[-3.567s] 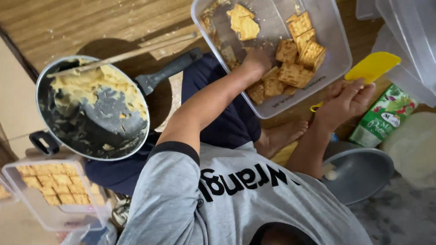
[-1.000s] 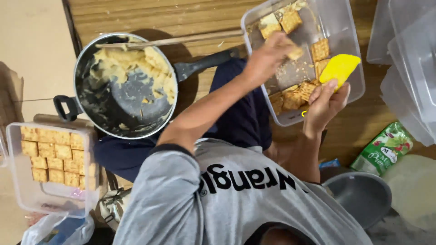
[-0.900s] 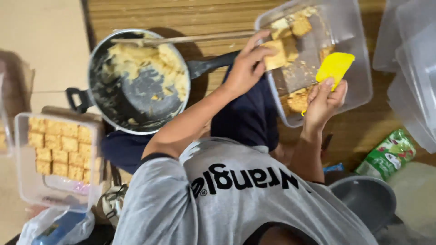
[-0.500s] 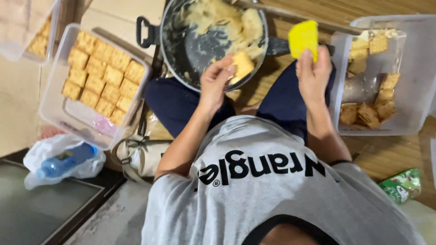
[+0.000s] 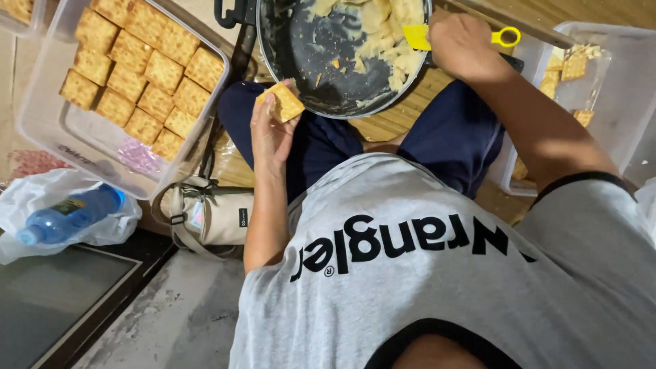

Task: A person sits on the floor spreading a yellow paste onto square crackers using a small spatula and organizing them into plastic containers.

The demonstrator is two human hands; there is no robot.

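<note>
My left hand (image 5: 270, 130) holds a square golden cracker (image 5: 281, 102) just off the near rim of a dark pan (image 5: 307, 61). The pan sits in front of my crossed legs and has pale yellow creamy filling (image 5: 383, 41) smeared inside. My right hand (image 5: 465, 44) grips a yellow plastic spatula (image 5: 418, 35) whose blade rests in the filling. A clear plastic container (image 5: 89, 147) at the left holds several crackers in neat rows. Another clear container (image 5: 615, 102) at the right holds several loose crackers.
A white plastic bag with a blue water bottle (image 5: 68, 215) lies at the lower left. A beige pouch with straps (image 5: 212, 212) lies by my left knee. The floor is wooden planks (image 5: 403, 113), with a dark-framed panel (image 5: 61, 301) at the bottom left.
My left hand took a cracker from the right container and brought it over beside the pan. My right hand carried the yellow spatula into the pan's filling. The view swung left.
</note>
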